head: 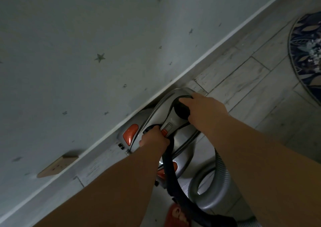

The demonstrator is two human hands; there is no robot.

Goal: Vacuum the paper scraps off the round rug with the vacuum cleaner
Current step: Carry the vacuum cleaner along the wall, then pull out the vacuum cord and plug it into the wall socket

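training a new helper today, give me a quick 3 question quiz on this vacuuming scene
1. True or false: the vacuum cleaner stands against the wall.
2. Where are the paper scraps? A) on the round rug B) on the bare floor beside the vacuum C) in the right hand
3. Fill in: the left hand grips the vacuum's black ____.

Key
1. True; it sits by the baseboard.
2. A; the white scraps lie on the rug at the right edge of the view, away from the vacuum.
3. Handle; the right hand holds the handle's far end.
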